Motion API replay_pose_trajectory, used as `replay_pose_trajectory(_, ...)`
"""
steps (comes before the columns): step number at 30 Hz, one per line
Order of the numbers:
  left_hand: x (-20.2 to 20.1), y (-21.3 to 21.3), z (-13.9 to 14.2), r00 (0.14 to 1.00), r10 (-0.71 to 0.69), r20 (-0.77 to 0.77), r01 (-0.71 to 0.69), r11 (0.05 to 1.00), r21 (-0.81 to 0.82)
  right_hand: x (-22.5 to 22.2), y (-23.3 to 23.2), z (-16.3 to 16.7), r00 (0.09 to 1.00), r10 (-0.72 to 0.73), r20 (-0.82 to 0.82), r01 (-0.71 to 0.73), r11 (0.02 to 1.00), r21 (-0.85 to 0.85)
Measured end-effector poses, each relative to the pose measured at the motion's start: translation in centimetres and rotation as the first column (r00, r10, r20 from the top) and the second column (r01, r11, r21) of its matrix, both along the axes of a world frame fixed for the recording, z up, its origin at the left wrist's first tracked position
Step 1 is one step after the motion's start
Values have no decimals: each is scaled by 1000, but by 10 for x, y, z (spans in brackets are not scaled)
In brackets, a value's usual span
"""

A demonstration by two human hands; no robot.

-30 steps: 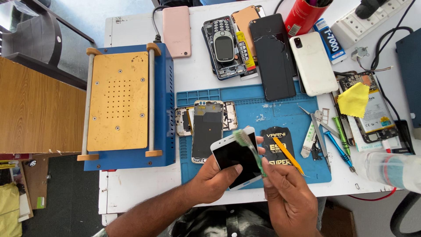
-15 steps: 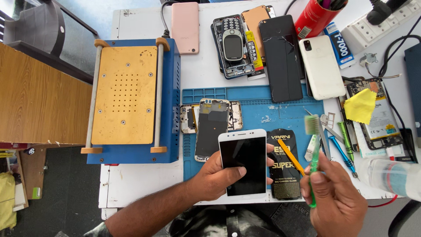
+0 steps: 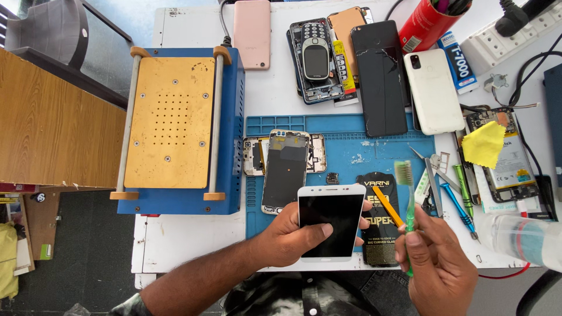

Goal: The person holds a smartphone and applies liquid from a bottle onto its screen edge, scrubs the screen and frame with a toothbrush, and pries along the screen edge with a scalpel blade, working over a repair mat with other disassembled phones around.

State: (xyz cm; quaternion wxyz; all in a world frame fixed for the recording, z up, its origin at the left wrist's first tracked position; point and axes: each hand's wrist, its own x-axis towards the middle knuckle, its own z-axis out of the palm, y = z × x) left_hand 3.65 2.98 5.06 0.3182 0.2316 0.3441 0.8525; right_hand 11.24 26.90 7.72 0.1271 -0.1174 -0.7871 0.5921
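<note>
I see my left hand (image 3: 293,237) gripping a white-framed phone (image 3: 331,221) with a glossy black screen, fingers wrapped round its left edge and the thumb lying on the glass; it sits face up at the near edge of the blue ribbed mat (image 3: 345,140). My right hand (image 3: 436,266) holds a green toothbrush (image 3: 407,199) upright, fingers pinched round the translucent handle, the pale bristle head pointing away from me, just right of the phone and apart from it.

Between the two lies a flat black packet (image 3: 380,219) with yellow and white lettering, an orange tool (image 3: 387,206) resting across it. Left of the phone on the mat is a stripped phone frame (image 3: 285,167), dull metal with dark film. Further left stands a blue machine (image 3: 231,129) with a tan perforated plate (image 3: 170,120) and two metal rails.

On the far side of the white counter (image 3: 181,240) I make out a pink phone (image 3: 252,32), a grey keypad handset (image 3: 316,52) lying on an opened board, a cracked black panel (image 3: 380,76), a white phone back (image 3: 434,88), a red cylindrical holder (image 3: 430,23) and a blue-and-white glue tube (image 3: 459,61). To the right: a yellow cloth (image 3: 485,143) on a phone battery, tweezers and green-handled screwdrivers (image 3: 462,193), and a clear plastic bottle (image 3: 527,237) at the near right.
</note>
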Motion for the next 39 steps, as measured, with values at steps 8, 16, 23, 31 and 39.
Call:
replay_pose_trajectory(8,-1,-1,3,1000,0,13,0,1000,19,-1,-4,-2,999,42,23,-43,999,22)
replay_pose_trajectory(16,-1,-2,0,1000,15,9,-15,999,34,6,-10,-4,999,47,15,-49,994,95)
replay_pose_trajectory(23,3,4,-5,990,76,-121,-87,992,-91,9,-36,-3,975,208,-83,-144,865,480)
replay_pose_trajectory(31,-1,4,1,999,19,-35,-22,995,-97,9,-37,8,998,53,38,-58,984,167)
replay_pose_trajectory(39,-3,16,4,973,229,-38,-230,929,-290,3,-58,-15,980,191,50,-197,968,155)
